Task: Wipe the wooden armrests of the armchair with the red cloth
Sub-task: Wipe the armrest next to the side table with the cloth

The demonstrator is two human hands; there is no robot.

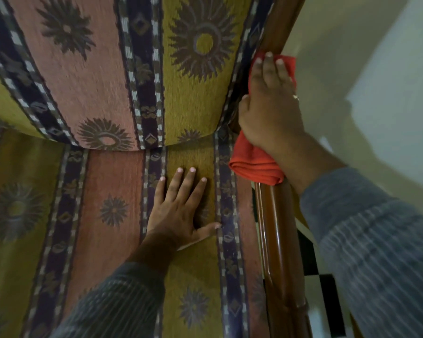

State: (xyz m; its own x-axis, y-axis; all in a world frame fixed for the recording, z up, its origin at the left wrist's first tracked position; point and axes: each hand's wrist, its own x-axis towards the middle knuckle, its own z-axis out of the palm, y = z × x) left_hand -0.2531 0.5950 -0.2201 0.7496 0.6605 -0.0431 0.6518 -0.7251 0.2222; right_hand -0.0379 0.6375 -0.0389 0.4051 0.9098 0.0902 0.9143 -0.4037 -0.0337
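The armchair's glossy brown wooden armrest [280,240] runs from the bottom right up toward the top of the view. My right hand [270,101] presses the folded red cloth [255,164] onto the armrest near the backrest, fingers wrapped over the rail. The cloth shows above my fingertips and hangs out below my wrist. My left hand [181,211] lies flat on the patterned seat cushion [108,215], fingers spread, holding nothing. The other armrest is out of view.
The striped, sun-patterned backrest cushion [108,69] fills the upper left. A pale wall [352,57] stands close to the right of the armrest. A black and white checked floor [318,289] shows between armrest and wall.
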